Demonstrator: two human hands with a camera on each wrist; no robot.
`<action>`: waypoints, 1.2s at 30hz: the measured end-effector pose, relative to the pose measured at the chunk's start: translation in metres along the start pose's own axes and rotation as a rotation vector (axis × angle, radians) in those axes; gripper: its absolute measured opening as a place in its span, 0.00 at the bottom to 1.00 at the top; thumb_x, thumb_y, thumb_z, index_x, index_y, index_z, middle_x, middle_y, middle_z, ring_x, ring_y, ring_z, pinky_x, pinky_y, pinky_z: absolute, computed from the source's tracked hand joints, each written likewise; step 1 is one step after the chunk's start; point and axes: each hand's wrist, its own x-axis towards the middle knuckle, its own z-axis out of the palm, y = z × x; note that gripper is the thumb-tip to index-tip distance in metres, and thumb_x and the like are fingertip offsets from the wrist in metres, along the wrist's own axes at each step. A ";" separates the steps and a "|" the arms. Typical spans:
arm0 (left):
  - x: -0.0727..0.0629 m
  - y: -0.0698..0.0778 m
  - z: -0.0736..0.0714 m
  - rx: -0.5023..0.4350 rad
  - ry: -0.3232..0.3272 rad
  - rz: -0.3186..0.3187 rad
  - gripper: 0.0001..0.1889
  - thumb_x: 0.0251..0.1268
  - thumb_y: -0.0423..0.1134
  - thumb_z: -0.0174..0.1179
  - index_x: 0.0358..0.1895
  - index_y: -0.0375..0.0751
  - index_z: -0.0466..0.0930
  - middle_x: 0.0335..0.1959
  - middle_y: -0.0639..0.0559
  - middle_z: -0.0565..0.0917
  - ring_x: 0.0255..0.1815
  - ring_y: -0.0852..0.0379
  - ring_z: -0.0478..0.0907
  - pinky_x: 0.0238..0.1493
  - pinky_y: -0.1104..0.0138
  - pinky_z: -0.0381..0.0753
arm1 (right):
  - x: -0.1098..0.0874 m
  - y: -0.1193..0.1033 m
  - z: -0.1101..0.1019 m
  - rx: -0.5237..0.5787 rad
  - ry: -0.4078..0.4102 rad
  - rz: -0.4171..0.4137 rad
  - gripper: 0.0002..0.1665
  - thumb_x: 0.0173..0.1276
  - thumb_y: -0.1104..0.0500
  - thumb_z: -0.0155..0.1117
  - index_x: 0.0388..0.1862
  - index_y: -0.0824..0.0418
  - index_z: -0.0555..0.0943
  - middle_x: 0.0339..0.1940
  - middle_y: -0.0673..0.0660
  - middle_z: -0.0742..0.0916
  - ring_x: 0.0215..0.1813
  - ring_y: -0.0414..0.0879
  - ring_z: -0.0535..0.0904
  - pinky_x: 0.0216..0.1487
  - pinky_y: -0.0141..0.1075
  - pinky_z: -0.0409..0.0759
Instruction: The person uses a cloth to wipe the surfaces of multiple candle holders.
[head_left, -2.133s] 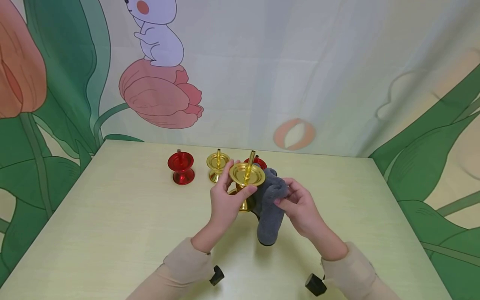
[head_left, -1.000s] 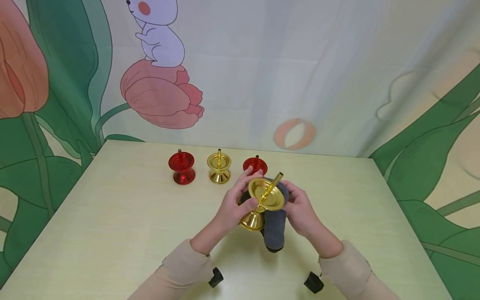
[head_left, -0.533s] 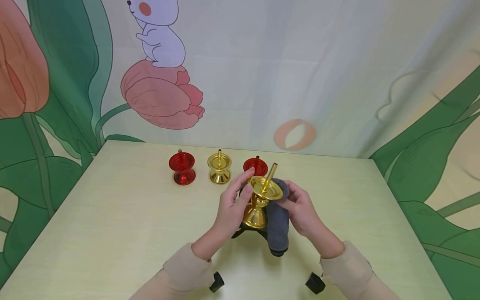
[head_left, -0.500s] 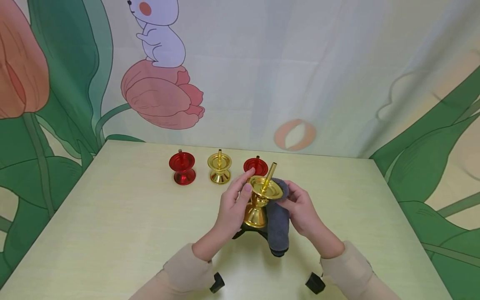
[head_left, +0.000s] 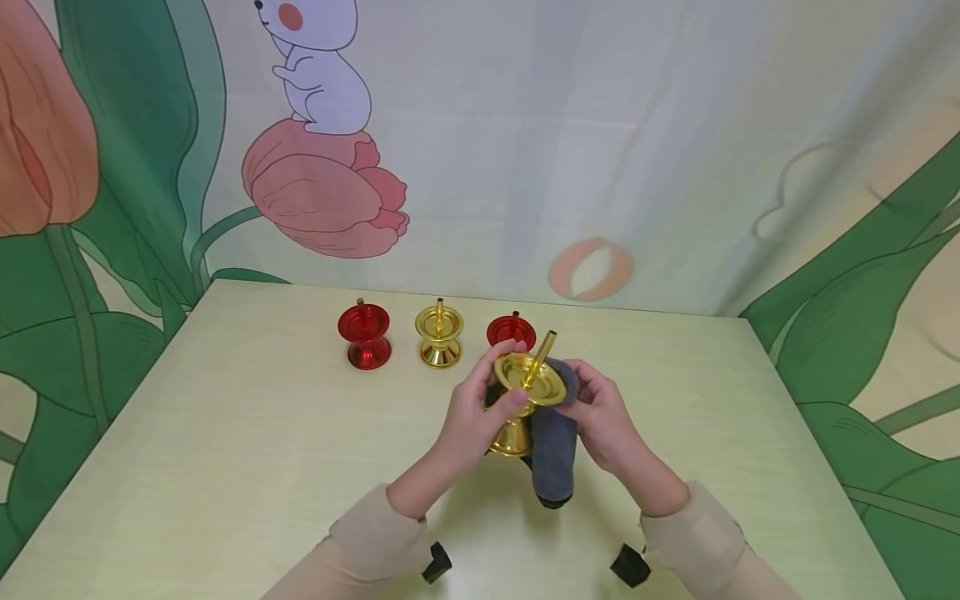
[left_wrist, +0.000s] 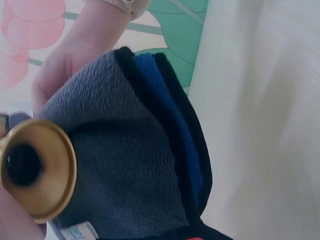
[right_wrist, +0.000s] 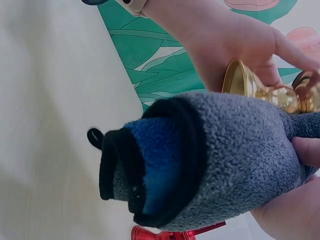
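My left hand (head_left: 468, 417) grips a gold candle holder (head_left: 512, 437) below its dish, with the thumb across the near rim. The holder leans to the right, its hollow stem pointing up and right. My right hand (head_left: 606, 417) pinches a folded grey cloth (head_left: 553, 462) against the right side of the dish. Blue lining and black edging show on the cloth (right_wrist: 240, 155) in the right wrist view. The left wrist view looks into the hollow underside of the gold candle holder (left_wrist: 60, 165), beside the hanging cloth (left_wrist: 130, 175).
Along the back of the pale table (head_left: 247, 433) stand a red candle holder (head_left: 367, 354), a gold one (head_left: 439, 354) and another red one (head_left: 512, 330), partly hidden behind my left hand. A printed curtain (head_left: 480, 167) hangs behind the table.
Over two seconds, my left hand has brought the gold candle holder right and lower, and the cloth now lies against its dish. Lately the holder tilted further right and my left thumb shifted onto the rim.
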 end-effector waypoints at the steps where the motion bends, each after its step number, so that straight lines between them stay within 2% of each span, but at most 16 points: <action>1: 0.000 -0.001 -0.001 -0.021 -0.031 0.010 0.40 0.53 0.64 0.50 0.63 0.38 0.59 0.60 0.42 0.69 0.59 0.51 0.68 0.56 0.73 0.68 | 0.000 0.000 0.000 0.004 -0.010 -0.003 0.24 0.56 0.78 0.50 0.39 0.50 0.74 0.35 0.43 0.80 0.38 0.35 0.77 0.40 0.27 0.78; 5: 0.001 -0.004 -0.006 -0.070 -0.132 0.014 0.44 0.54 0.66 0.47 0.65 0.34 0.54 0.63 0.39 0.65 0.62 0.46 0.64 0.57 0.74 0.68 | 0.000 0.001 -0.002 0.019 -0.054 -0.015 0.21 0.58 0.75 0.52 0.39 0.50 0.75 0.36 0.43 0.80 0.39 0.35 0.77 0.41 0.27 0.77; 8: 0.001 -0.004 -0.009 -0.051 -0.129 -0.013 0.46 0.52 0.68 0.46 0.67 0.36 0.51 0.64 0.41 0.64 0.64 0.48 0.62 0.60 0.66 0.66 | 0.000 0.002 -0.003 0.021 -0.070 -0.025 0.20 0.58 0.75 0.52 0.40 0.51 0.75 0.36 0.44 0.80 0.39 0.35 0.77 0.41 0.27 0.77; 11: 0.001 -0.003 -0.009 -0.007 -0.016 -0.052 0.41 0.53 0.63 0.50 0.66 0.40 0.55 0.62 0.46 0.67 0.64 0.54 0.62 0.65 0.57 0.59 | 0.000 0.003 -0.004 0.020 -0.060 -0.026 0.21 0.57 0.76 0.51 0.40 0.52 0.75 0.35 0.44 0.81 0.38 0.35 0.77 0.39 0.27 0.78; 14: -0.001 -0.001 -0.008 0.041 0.121 -0.081 0.30 0.58 0.53 0.53 0.62 0.42 0.63 0.60 0.49 0.71 0.63 0.57 0.64 0.65 0.53 0.57 | 0.000 0.003 -0.004 0.011 -0.018 -0.006 0.22 0.56 0.77 0.50 0.39 0.52 0.74 0.34 0.44 0.81 0.37 0.35 0.77 0.37 0.28 0.78; 17: -0.003 0.002 -0.004 0.117 0.181 -0.086 0.23 0.63 0.44 0.50 0.60 0.41 0.66 0.60 0.49 0.71 0.62 0.56 0.66 0.64 0.55 0.60 | 0.001 0.004 -0.004 0.005 0.028 0.015 0.22 0.55 0.77 0.49 0.38 0.52 0.74 0.33 0.44 0.81 0.35 0.36 0.78 0.34 0.28 0.78; 19: -0.004 0.004 -0.001 0.154 0.174 -0.088 0.24 0.64 0.44 0.49 0.62 0.41 0.63 0.62 0.47 0.68 0.63 0.54 0.65 0.62 0.56 0.63 | 0.001 0.003 -0.004 0.002 0.049 0.022 0.22 0.55 0.77 0.49 0.38 0.52 0.74 0.33 0.44 0.81 0.35 0.36 0.78 0.34 0.28 0.79; 22: -0.005 0.007 0.002 0.181 0.167 -0.119 0.30 0.59 0.49 0.54 0.64 0.45 0.59 0.62 0.48 0.67 0.63 0.55 0.64 0.61 0.56 0.65 | 0.001 0.002 -0.002 -0.006 0.064 0.026 0.22 0.55 0.77 0.50 0.37 0.52 0.74 0.32 0.44 0.81 0.35 0.36 0.78 0.35 0.28 0.78; 26: -0.003 0.005 0.005 0.143 0.174 -0.150 0.36 0.52 0.52 0.60 0.64 0.47 0.58 0.57 0.51 0.72 0.58 0.58 0.69 0.51 0.61 0.74 | 0.001 0.000 0.000 -0.017 0.050 0.025 0.21 0.55 0.77 0.50 0.37 0.52 0.75 0.32 0.45 0.81 0.35 0.36 0.77 0.36 0.28 0.78; 29: -0.002 0.001 0.004 0.104 0.166 -0.129 0.36 0.52 0.52 0.60 0.64 0.46 0.58 0.55 0.50 0.74 0.55 0.58 0.71 0.44 0.66 0.77 | 0.001 -0.001 -0.001 -0.015 0.017 0.012 0.21 0.55 0.77 0.50 0.38 0.53 0.75 0.32 0.45 0.81 0.35 0.36 0.77 0.36 0.28 0.78; 32: -0.001 -0.003 0.003 0.068 0.133 -0.084 0.37 0.51 0.56 0.59 0.64 0.45 0.59 0.57 0.50 0.73 0.56 0.59 0.71 0.49 0.64 0.74 | 0.002 -0.001 -0.004 0.006 -0.023 0.001 0.22 0.56 0.77 0.50 0.38 0.53 0.76 0.32 0.45 0.81 0.35 0.36 0.77 0.36 0.27 0.78; 34: 0.000 -0.005 0.001 0.026 0.086 -0.051 0.38 0.51 0.58 0.58 0.64 0.44 0.59 0.59 0.49 0.72 0.57 0.58 0.70 0.53 0.61 0.71 | 0.002 -0.001 -0.006 0.027 -0.055 0.001 0.22 0.56 0.77 0.49 0.38 0.53 0.77 0.32 0.45 0.82 0.35 0.36 0.77 0.36 0.27 0.78; 36: 0.000 -0.007 0.000 -0.014 0.031 -0.021 0.39 0.51 0.59 0.57 0.64 0.42 0.58 0.60 0.48 0.70 0.58 0.57 0.69 0.56 0.63 0.69 | 0.002 -0.001 -0.008 0.053 -0.088 0.004 0.22 0.56 0.77 0.49 0.38 0.53 0.78 0.33 0.45 0.82 0.35 0.36 0.77 0.37 0.27 0.78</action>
